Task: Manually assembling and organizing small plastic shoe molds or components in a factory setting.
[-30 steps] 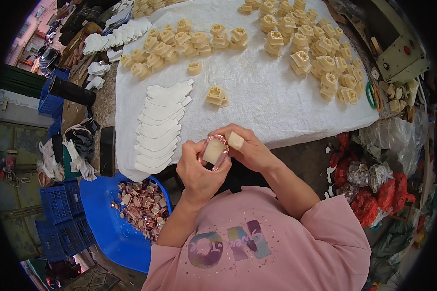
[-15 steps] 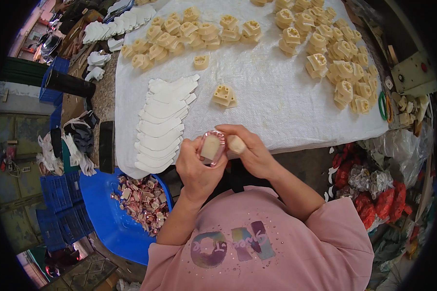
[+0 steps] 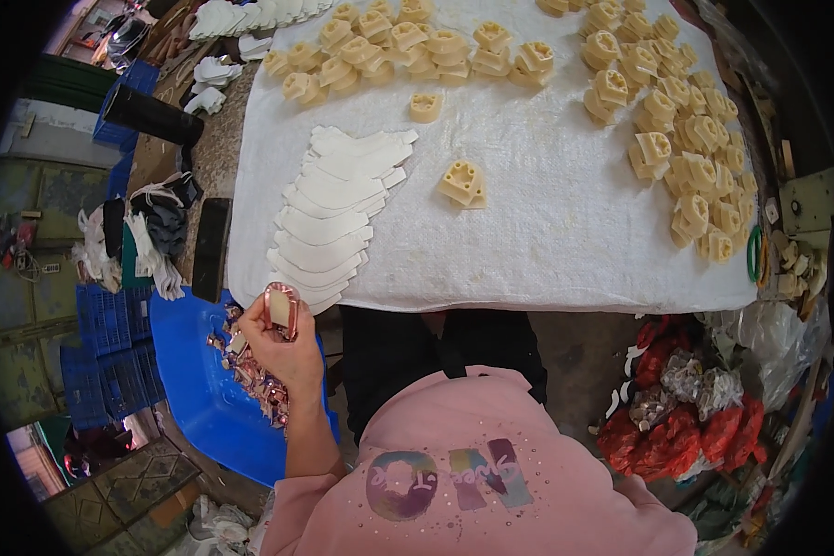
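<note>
The left hand (image 3: pixel 287 354) grasped a shiny pink-rimmed piece (image 3: pixel 281 313) with a pale face, near the white-covered surface (image 3: pixel 537 264) and the blue tub (image 3: pixel 183 371); the right hand was out of view, so I could not tell whether it held anything

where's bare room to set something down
Widest on the white cloth: the front stretch between the fanned white pieces and the right cream cluster. Smaller: between that cluster and the left cream row. Crowded: back left, right edge, and near left corner, by the left hand holding a pink piece.
</note>
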Motion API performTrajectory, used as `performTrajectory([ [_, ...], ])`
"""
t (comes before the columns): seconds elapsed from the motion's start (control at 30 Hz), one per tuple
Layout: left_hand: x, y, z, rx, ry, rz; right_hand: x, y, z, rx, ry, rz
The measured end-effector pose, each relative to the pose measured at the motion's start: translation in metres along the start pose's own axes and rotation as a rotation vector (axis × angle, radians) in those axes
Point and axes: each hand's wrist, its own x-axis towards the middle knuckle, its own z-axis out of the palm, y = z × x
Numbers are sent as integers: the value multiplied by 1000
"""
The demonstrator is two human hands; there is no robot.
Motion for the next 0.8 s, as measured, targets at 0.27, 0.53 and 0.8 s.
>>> performTrajectory([
  [0.27,2,-3,-7,38,-27,16,47,-1,-2,-6,5,-112],
  [0.53,7,-18,-18,104,1,5,71,-26,-37,-32,0,-193],
  [0.8,13,-30,-31,151,-27,-22,82,-47,-56,-32,-2,-244],
])
